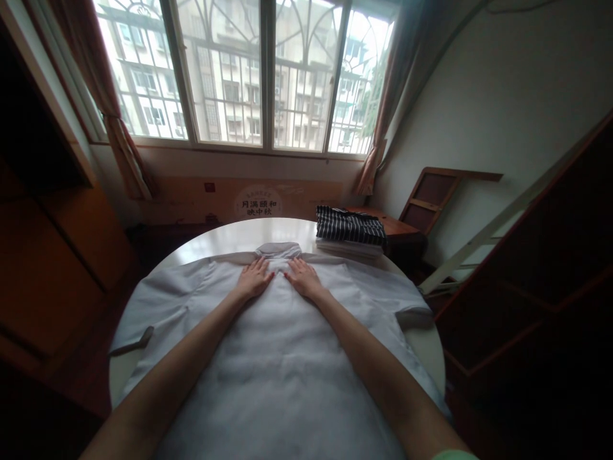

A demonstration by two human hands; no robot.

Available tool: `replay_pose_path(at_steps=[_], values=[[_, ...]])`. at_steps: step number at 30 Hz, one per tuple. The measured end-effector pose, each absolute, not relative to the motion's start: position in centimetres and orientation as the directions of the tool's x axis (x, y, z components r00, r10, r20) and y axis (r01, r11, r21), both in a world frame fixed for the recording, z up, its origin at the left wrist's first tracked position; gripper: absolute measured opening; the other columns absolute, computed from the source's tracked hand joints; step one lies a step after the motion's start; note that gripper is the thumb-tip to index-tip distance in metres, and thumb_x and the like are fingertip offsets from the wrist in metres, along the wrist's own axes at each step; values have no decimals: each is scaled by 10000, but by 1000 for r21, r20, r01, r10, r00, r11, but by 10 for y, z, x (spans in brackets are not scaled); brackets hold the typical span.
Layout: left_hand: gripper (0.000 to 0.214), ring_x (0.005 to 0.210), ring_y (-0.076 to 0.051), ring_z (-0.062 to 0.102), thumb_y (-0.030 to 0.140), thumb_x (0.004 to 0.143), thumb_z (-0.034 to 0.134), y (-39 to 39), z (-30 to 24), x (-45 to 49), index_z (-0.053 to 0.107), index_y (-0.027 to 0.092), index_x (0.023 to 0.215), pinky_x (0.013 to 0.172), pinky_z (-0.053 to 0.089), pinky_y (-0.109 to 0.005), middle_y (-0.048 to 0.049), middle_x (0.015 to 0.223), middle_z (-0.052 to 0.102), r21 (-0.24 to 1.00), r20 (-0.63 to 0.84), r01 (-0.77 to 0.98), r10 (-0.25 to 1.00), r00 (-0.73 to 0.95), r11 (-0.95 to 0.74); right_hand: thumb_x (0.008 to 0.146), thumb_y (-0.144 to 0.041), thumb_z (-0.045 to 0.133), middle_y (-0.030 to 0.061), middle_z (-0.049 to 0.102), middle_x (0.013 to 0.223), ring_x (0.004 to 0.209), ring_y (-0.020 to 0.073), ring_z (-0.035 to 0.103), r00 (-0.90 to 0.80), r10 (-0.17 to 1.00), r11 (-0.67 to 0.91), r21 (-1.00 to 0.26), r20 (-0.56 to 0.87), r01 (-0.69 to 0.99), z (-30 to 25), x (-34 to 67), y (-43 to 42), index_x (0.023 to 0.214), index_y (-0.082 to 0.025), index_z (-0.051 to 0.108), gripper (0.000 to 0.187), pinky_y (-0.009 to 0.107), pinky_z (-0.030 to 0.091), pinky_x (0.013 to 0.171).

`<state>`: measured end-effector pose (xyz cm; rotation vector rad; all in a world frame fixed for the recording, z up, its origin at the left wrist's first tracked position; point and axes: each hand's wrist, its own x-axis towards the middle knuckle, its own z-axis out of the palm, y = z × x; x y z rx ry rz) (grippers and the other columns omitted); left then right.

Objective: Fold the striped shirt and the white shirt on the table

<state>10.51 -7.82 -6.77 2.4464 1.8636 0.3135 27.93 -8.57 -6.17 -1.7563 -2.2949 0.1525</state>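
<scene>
A white short-sleeved shirt [282, 358] lies spread over a round white table [230, 233], its collar [278, 249] toward the far edge and its sleeves out to both sides. Just below the collar on the left, my left hand [255, 278] rests flat on the cloth with its fingers stretched out. My right hand [302, 277] lies flat in the same way on the right of the collar. Neither hand grips the fabric. The shirt's lower part runs toward me, past the bottom of the view.
Folded clothes, a black striped garment [350, 225] on top of white ones [349, 246], are stacked at the table's far right. Behind stand a printed cardboard box [306, 198] and a barred window [230, 76]. A wooden cabinet [62, 268] is at left, a pale ladder-like frame [479, 243] at right.
</scene>
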Motion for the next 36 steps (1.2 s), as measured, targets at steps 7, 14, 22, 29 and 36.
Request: replay_pose_path(at_steps=[7, 14, 22, 29, 36], values=[[622, 1328, -235, 178, 496, 861, 204, -66, -65, 63, 296, 124, 1351, 1051, 199, -423, -96, 1441, 233, 148, 112, 986, 992, 57, -73, 881, -441, 303, 74, 305, 1416, 1293, 199, 235, 24, 993, 3, -223, 119, 975, -62, 334, -76, 1316, -164, 381, 521, 342, 180, 1030], [638, 1327, -254, 178, 477, 857, 206, -57, -67, 44, 294, 81, 1350, 1056, 191, -428, -131, 1433, 233, 153, 113, 985, 989, -91, 73, 883, -427, 297, 65, 340, 1398, 1265, 215, 281, 209, 966, -182, -171, 155, 968, -64, 364, -75, 1308, -184, 398, 500, 358, 218, 1015], [633, 1327, -255, 174, 465, 858, 211, -59, -65, 46, 294, 75, 1349, 1058, 182, -434, -134, 1434, 232, 168, 109, 983, 990, -93, 74, 882, -435, 280, 63, 334, 1401, 1263, 219, 285, 209, 967, -187, -151, 145, 971, -61, 358, -74, 1310, -178, 395, 512, 364, 224, 1014], [630, 1322, -260, 193, 470, 856, 219, -58, -66, 45, 305, 80, 1344, 1050, 192, -440, -141, 1429, 245, 177, 122, 982, 988, -94, 72, 879, -433, 285, 65, 352, 1391, 1260, 215, 287, 219, 963, -195, -152, 157, 969, -63, 358, -73, 1307, -182, 400, 510, 361, 226, 1012], [616, 1316, -272, 204, 459, 858, 224, -58, -68, 46, 310, 89, 1343, 1042, 206, -452, -139, 1424, 260, 165, 136, 984, 987, -84, 61, 875, -424, 296, 64, 369, 1380, 1255, 220, 296, 207, 964, -178, -172, 169, 969, -64, 360, -73, 1297, -184, 413, 500, 360, 225, 1013]])
